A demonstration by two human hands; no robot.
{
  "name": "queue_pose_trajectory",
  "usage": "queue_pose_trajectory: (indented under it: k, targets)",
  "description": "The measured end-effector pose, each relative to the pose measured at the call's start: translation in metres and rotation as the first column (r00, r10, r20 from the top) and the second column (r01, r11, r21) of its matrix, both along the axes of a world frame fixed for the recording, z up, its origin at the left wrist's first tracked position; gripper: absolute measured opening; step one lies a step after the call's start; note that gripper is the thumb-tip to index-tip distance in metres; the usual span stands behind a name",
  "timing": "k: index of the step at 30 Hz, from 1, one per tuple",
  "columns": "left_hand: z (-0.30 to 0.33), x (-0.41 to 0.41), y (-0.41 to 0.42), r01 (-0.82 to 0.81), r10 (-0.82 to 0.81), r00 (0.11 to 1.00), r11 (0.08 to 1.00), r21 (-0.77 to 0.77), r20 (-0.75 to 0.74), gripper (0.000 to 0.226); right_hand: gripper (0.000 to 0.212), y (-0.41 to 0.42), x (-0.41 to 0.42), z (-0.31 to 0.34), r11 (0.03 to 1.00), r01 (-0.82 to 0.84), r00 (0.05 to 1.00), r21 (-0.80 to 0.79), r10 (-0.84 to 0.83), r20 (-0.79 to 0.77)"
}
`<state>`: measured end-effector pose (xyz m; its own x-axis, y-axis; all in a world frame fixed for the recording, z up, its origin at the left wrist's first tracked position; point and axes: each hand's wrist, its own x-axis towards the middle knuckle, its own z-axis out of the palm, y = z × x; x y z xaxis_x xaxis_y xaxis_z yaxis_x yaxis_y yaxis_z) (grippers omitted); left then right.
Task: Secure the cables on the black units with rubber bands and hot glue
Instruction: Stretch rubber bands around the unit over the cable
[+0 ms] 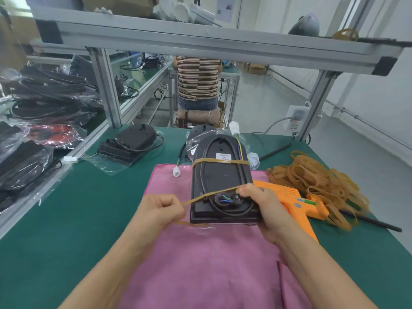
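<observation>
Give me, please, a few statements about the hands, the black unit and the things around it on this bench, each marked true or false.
1. One rubber band already wraps the far part of the black unit. True.
2. The left hand holds the orange glue gun. False: the glue gun lies on the table beside the unit, and the left hand pulls a second rubber band.
3. The right hand grips the near right part of the unit. True.
4. The unit sits on a blue cloth. False: it rests on a pink cloth.
5. A pile of loose rubber bands lies to the right of the unit. True.
</observation>
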<state>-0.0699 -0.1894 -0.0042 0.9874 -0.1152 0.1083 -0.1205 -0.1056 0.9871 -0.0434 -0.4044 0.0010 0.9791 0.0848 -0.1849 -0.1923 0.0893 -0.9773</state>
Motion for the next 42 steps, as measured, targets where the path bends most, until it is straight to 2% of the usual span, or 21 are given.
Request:
queue_pose_trajectory:
  k: [3,6,8,11,12,13,14,16,18,20,22,25,27,30,31,34,37,38,39,40,42]
  targets:
    - [-0.017,-0.007,-0.005,0.029,-0.071,0.986,0.965,0.26,0.152,0.026,0.005,-0.006,0.002,0.006,0.999,-0.003,0.999,0.035,0.001,0.051]
    - [-0.032,-0.008,-0.006,0.083,-0.142,0.976,0.943,0.321,0.164,0.034,0.012,-0.009,0.001,0.013,0.998,0.013,0.997,0.055,-0.017,0.075]
    - [-0.035,-0.011,-0.013,0.183,-0.205,0.975,0.958,0.218,0.082,0.028,0.016,-0.011,0.002,0.014,0.997,0.048,0.996,0.053,-0.052,0.076]
    - [-0.038,-0.023,-0.024,0.378,-0.401,0.91,0.907,-0.184,-0.107,0.025,0.006,-0.012,0.007,0.014,0.991,0.099,0.994,0.095,-0.102,0.03]
    - [-0.037,-0.023,-0.024,0.403,-0.436,0.89,0.889,-0.216,-0.133,0.025,0.003,-0.013,0.008,0.015,0.989,0.1,0.995,0.108,-0.102,0.008]
    - [-0.034,-0.021,-0.02,0.41,-0.428,0.895,0.901,-0.142,-0.126,0.025,0.003,-0.015,0.008,0.015,0.99,0.083,0.997,0.111,-0.083,-0.004]
    - [-0.03,-0.016,-0.014,0.376,-0.374,0.924,0.927,0.008,-0.081,0.023,0.007,-0.016,0.007,0.016,0.994,0.049,0.999,0.101,-0.048,-0.015]
    - [-0.018,-0.004,0.0,0.187,-0.235,0.966,0.925,0.331,0.11,0.019,0.018,-0.02,0.002,0.017,0.997,-0.039,0.998,0.063,0.041,-0.041]
    - [-0.003,0.001,0.008,0.087,-0.19,0.96,0.901,0.426,0.207,0.024,0.025,-0.024,-0.003,0.016,0.994,-0.104,0.993,0.042,0.106,-0.06]
    - [0.011,-0.002,0.004,0.133,-0.202,0.964,0.929,0.345,0.172,0.019,0.041,-0.025,-0.006,0.012,0.993,-0.113,0.991,0.017,0.114,-0.07]
    - [0.02,-0.004,-0.005,0.193,-0.212,0.97,0.969,0.154,0.117,0.016,0.052,-0.02,-0.009,0.006,0.994,-0.099,0.994,-0.039,0.097,-0.049]
    - [0.025,0.0,-0.019,0.013,-0.006,0.998,0.994,-0.112,0.062,0.015,0.025,-0.008,-0.013,0.0,0.995,-0.061,0.998,-0.074,0.061,-0.002]
    - [0.018,0.0,-0.024,-0.15,0.144,0.989,0.953,-0.265,-0.041,0.022,0.017,-0.005,-0.012,-0.003,0.998,-0.023,1.0,-0.051,0.024,0.013]
    - [0.007,-0.002,-0.026,-0.286,0.283,0.957,0.906,-0.312,-0.054,0.019,0.04,-0.003,-0.009,-0.006,0.999,0.028,1.0,0.042,-0.028,-0.013]
    - [0.004,-0.004,-0.026,-0.31,0.314,0.949,0.898,-0.313,-0.04,0.016,0.042,0.0,-0.01,-0.007,0.997,0.033,0.999,0.069,-0.031,-0.025]
    - [-0.003,-0.008,-0.026,-0.362,0.37,0.928,0.862,-0.355,-0.047,0.02,0.018,0.009,-0.014,-0.009,0.993,0.046,0.998,0.104,-0.042,-0.04]
    - [-0.008,-0.003,-0.02,-0.457,0.442,0.884,0.741,-0.493,-0.155,0.033,0.008,0.016,-0.016,-0.012,0.994,0.051,0.998,0.098,-0.047,-0.043]
    - [-0.009,-0.001,-0.018,-0.451,0.412,0.89,0.734,-0.509,-0.194,0.036,0.008,0.017,-0.017,-0.014,0.993,0.058,0.997,0.099,-0.054,-0.046]
    - [-0.008,0.002,-0.018,-0.385,0.309,0.923,0.772,-0.506,-0.23,0.037,0.011,0.019,-0.017,-0.015,0.993,0.064,0.997,0.101,-0.059,-0.045]
    - [-0.007,0.003,-0.02,-0.264,0.147,0.954,0.823,-0.502,-0.261,0.042,0.017,0.021,-0.018,-0.017,0.993,0.059,0.998,0.099,-0.055,-0.04]
    - [-0.004,0.004,-0.026,-0.075,-0.097,0.946,0.863,-0.5,-0.31,0.057,0.032,0.024,-0.021,-0.02,0.996,0.02,0.999,0.088,-0.016,-0.041]
